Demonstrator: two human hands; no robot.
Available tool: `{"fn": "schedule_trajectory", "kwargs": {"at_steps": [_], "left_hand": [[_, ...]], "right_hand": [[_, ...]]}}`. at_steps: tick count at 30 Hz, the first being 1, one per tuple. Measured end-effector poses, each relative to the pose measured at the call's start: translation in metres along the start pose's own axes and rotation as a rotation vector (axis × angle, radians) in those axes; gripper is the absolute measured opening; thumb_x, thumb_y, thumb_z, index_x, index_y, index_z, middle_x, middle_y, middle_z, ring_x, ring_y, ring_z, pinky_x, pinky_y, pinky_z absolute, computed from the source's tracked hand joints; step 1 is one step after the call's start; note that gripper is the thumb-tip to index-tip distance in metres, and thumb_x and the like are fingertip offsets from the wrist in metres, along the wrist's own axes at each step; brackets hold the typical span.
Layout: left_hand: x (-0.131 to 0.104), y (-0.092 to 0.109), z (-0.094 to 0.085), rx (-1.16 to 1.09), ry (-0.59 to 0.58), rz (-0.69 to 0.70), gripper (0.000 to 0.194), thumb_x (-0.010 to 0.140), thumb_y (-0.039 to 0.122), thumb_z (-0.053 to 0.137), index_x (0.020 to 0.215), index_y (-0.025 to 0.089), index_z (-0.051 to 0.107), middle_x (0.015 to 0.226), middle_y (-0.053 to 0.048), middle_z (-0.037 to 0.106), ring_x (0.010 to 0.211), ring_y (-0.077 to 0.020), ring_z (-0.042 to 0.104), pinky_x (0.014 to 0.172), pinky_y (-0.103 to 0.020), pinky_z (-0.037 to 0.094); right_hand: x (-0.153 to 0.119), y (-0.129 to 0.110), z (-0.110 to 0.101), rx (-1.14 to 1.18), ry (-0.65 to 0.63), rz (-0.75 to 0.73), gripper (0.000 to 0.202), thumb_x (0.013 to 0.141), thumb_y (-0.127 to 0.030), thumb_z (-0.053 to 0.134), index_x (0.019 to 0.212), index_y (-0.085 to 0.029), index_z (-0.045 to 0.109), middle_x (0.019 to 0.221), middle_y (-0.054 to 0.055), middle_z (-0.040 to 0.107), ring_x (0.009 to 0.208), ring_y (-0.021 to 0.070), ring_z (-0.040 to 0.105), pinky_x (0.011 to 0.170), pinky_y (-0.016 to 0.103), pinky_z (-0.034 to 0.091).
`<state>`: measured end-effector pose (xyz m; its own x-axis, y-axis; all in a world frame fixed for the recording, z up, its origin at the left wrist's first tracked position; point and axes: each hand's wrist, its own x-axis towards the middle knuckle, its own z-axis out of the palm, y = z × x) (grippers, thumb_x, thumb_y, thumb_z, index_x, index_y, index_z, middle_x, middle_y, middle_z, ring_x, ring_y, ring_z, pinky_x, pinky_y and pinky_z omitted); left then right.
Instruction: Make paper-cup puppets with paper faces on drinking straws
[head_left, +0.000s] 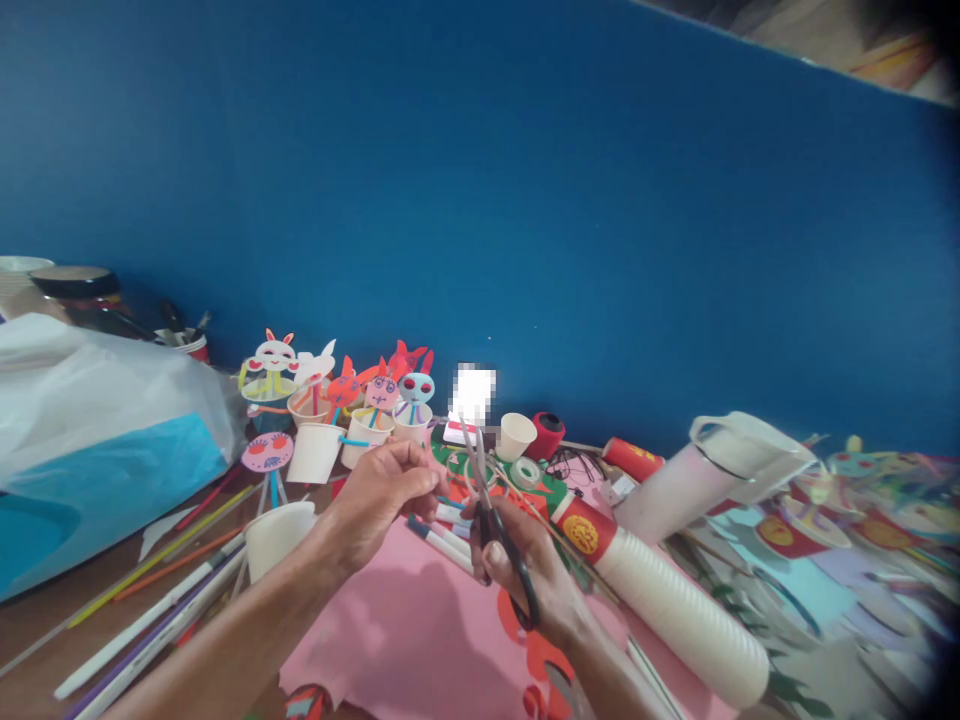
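My right hand [536,560] grips black-handled scissors [482,475], their metal blades pointing up and slightly parted. To its left, my left hand [394,490] is closed, thumb and fingers pressed together; whatever they hold is hidden or too small to make out. Both hands are above a large sheet of pink paper [405,640], with white marker pens [442,545] behind them. Red paper pieces [547,660] lie on the sheet below the scissors. A roll of clear tape [527,472] sits just beyond my right hand.
Paper-cup figures with animal faces, such as a pink one [268,453], stand at left. A long stack of paper cups [682,615] lies at right beside a tilted white jug [686,485]. A plastic bag [112,400] is far left; a blue wall [450,200] rises behind.
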<state>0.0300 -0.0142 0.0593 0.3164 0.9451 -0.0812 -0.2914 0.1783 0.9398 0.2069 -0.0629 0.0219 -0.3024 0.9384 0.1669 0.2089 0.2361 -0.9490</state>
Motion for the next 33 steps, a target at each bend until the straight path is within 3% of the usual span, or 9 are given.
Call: {"fn": "schedule_trajectory", "kwargs": {"at_steps": [9, 15, 20, 26, 33], "left_hand": [[0.002, -0.010, 0.001, -0.090, -0.072, -0.056, 0.009, 0.071, 0.018, 0.059, 0.064, 0.014, 0.055, 0.060, 0.003, 0.053, 0.047, -0.0070, 0.050, 0.050, -0.022, 0.042], [0.000, -0.005, 0.000, -0.225, 0.009, -0.107, 0.003, 0.069, 0.014, 0.060, 0.067, 0.014, 0.060, 0.067, 0.000, 0.058, 0.056, -0.0095, 0.052, 0.054, -0.025, 0.047], [-0.003, -0.007, 0.004, -0.261, -0.025, -0.080, 0.005, 0.069, 0.012, 0.058, 0.067, 0.014, 0.062, 0.069, -0.001, 0.061, 0.061, -0.0125, 0.056, 0.060, -0.029, 0.048], [-0.003, -0.014, 0.009, -0.261, -0.092, -0.057, 0.007, 0.070, 0.012, 0.057, 0.066, 0.012, 0.062, 0.066, -0.002, 0.060, 0.057, -0.0102, 0.054, 0.057, -0.024, 0.043], [-0.001, -0.018, 0.009, -0.267, -0.040, -0.085, 0.002, 0.066, 0.013, 0.061, 0.064, 0.012, 0.061, 0.061, -0.001, 0.060, 0.053, -0.0092, 0.052, 0.055, -0.023, 0.044]], "right_hand": [[0.001, -0.006, -0.004, 0.004, 0.041, 0.004, 0.039, 0.078, -0.050, 0.049, 0.098, -0.017, 0.051, 0.072, 0.002, 0.051, 0.062, 0.0129, 0.046, 0.056, 0.024, 0.039], [0.000, -0.006, -0.001, -0.167, 0.016, -0.007, 0.026, 0.077, -0.039, 0.052, 0.094, -0.019, 0.050, 0.073, 0.000, 0.052, 0.066, 0.0139, 0.047, 0.059, 0.024, 0.039], [0.000, -0.010, 0.003, -0.307, -0.009, 0.005, 0.023, 0.075, -0.030, 0.053, 0.094, -0.019, 0.051, 0.071, -0.001, 0.053, 0.064, 0.0139, 0.048, 0.060, 0.025, 0.038], [0.000, -0.010, 0.003, -0.340, -0.014, -0.029, 0.024, 0.076, -0.036, 0.052, 0.094, -0.019, 0.052, 0.071, -0.001, 0.052, 0.063, 0.0137, 0.046, 0.058, 0.024, 0.037], [0.000, -0.005, 0.003, -0.316, -0.018, -0.006, 0.028, 0.076, -0.041, 0.053, 0.093, -0.019, 0.052, 0.072, 0.000, 0.052, 0.065, 0.0142, 0.046, 0.059, 0.024, 0.038]]}}
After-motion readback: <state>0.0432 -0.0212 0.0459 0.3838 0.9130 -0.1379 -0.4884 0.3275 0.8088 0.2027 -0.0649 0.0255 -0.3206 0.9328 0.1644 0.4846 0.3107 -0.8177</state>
